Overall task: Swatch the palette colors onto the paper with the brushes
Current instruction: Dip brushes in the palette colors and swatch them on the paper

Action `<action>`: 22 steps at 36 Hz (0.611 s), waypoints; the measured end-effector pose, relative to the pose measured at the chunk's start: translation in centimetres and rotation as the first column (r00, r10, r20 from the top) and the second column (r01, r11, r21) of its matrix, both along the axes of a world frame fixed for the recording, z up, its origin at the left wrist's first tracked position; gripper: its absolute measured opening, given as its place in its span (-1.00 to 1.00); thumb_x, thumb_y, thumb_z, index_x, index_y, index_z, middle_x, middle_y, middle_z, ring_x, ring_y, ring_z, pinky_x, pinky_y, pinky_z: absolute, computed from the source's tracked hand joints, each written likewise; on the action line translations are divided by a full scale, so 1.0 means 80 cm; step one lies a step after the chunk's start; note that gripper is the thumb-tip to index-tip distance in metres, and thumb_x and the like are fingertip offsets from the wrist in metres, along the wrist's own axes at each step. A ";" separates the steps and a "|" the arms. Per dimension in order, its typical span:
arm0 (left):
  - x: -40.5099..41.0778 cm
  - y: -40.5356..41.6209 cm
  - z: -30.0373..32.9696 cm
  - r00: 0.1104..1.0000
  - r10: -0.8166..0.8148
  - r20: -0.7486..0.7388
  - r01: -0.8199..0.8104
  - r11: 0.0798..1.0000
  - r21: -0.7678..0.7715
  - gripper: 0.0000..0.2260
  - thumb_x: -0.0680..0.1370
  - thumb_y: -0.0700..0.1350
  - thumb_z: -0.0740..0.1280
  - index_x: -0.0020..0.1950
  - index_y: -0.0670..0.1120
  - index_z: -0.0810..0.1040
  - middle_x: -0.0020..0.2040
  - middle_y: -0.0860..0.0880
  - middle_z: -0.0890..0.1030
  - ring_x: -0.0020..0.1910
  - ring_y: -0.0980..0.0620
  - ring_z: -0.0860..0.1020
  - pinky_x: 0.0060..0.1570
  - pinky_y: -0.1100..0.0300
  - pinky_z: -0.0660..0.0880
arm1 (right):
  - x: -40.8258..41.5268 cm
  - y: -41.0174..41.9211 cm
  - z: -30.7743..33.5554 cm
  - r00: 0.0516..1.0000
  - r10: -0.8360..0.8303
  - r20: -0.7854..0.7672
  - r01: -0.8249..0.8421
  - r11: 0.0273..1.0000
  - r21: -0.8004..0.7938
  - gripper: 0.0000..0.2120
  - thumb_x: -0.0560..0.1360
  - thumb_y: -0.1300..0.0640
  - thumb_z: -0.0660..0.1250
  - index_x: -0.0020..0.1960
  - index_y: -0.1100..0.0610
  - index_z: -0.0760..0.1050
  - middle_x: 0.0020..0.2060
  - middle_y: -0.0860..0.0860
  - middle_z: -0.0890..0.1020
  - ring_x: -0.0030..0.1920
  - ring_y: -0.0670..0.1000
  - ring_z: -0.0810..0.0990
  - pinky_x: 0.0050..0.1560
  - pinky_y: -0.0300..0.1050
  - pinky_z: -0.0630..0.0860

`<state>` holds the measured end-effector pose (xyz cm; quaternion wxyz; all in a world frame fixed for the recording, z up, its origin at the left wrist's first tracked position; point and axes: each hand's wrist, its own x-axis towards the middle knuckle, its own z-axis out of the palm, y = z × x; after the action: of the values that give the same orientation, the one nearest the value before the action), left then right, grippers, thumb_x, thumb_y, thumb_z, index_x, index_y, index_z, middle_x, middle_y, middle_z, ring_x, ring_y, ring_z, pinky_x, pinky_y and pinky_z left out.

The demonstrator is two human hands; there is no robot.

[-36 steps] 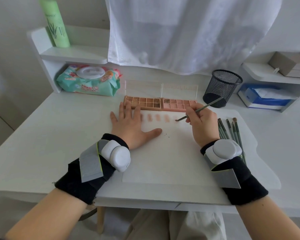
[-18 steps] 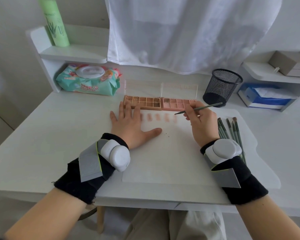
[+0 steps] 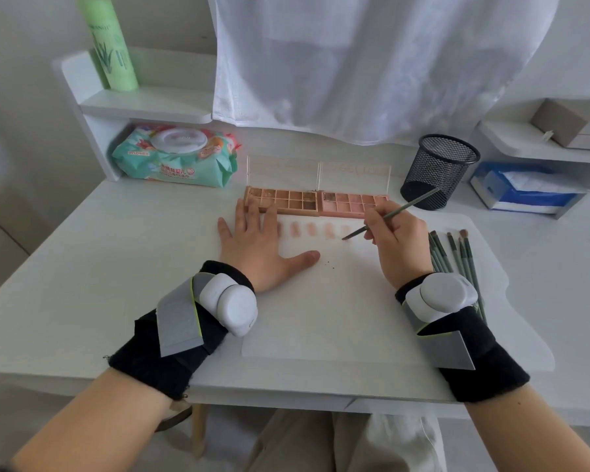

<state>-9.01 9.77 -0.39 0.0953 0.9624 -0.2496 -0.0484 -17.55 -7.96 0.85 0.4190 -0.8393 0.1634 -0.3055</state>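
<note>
A tall pale-green plastic bottle (image 3: 111, 46) printed with a darker aloe leaf stands on the white shelf (image 3: 143, 105) at far left; the lettering near its top is too small to read. Below it a soft teal wet-wipes pack (image 3: 174, 158) with a white oval flip lid lies on the white desk (image 3: 82, 267), its pink label text unreadable. The left hand (image 3: 256, 247) lies flat with fingers straight and spread, pressing the left part of the white sheet of paper (image 3: 324, 308), fingertips just reaching the brown-toned eyeshadow palette (image 3: 281, 199), whose clear lid stands upright behind its grid of square pans. Touching it on the right is a pink-toned eyeshadow palette (image 3: 353, 202), faint lettering on its lid illegible. A row of peach and pink swatches (image 3: 312, 230) runs along the paper just below the palettes. The right hand (image 3: 397, 243) pinches a slim green-handled brush (image 3: 389, 219) in curled fingers, bristle tip touching the paper at the row's right end. Behind stands a black wire-mesh cup (image 3: 438, 172). Right of the hand, several spare green-handled brushes (image 3: 457, 257) lie side by side. A blue-and-white box (image 3: 525, 189) sits at far right under a shelf.
</note>
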 end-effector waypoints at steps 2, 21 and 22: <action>0.000 0.000 0.000 1.000 -0.001 0.001 0.001 1.000 -0.003 -0.05 0.36 0.50 0.07 0.54 -0.05 -0.12 0.55 -0.15 -0.20 0.51 -0.12 -0.26 0.44 -0.23 -0.19 | 0.001 0.000 0.001 1.000 -0.006 -0.005 0.006 1.000 -0.023 -0.80 0.57 0.11 0.23 -0.12 0.21 0.52 -0.38 0.06 0.57 -0.29 0.05 0.56 -0.12 0.02 0.52; -0.001 0.000 0.001 1.000 -0.004 -0.010 0.004 1.000 -0.005 -0.05 0.36 0.49 0.08 0.54 -0.05 -0.10 0.54 -0.15 -0.20 0.51 -0.12 -0.28 0.43 -0.22 -0.21 | 0.001 -0.002 0.003 1.000 0.006 -0.012 -0.006 0.999 -0.038 -0.79 0.57 0.10 0.22 -0.10 0.22 0.52 -0.35 0.07 0.59 -0.27 0.08 0.57 -0.13 0.03 0.53; -0.001 0.000 0.001 1.000 -0.004 -0.011 0.004 1.000 -0.004 -0.05 0.36 0.50 0.08 0.54 -0.05 -0.11 0.54 -0.15 -0.21 0.51 -0.12 -0.28 0.43 -0.22 -0.21 | 0.001 -0.001 0.002 1.000 0.008 -0.025 -0.009 0.999 -0.040 -0.78 0.57 0.10 0.22 -0.11 0.23 0.52 -0.37 0.03 0.57 -0.29 0.04 0.56 -0.13 0.01 0.53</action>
<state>-9.11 9.81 -0.30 0.0983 0.9615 -0.2510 -0.0532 -17.49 -8.07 1.04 0.4014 -0.8518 0.1591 -0.2966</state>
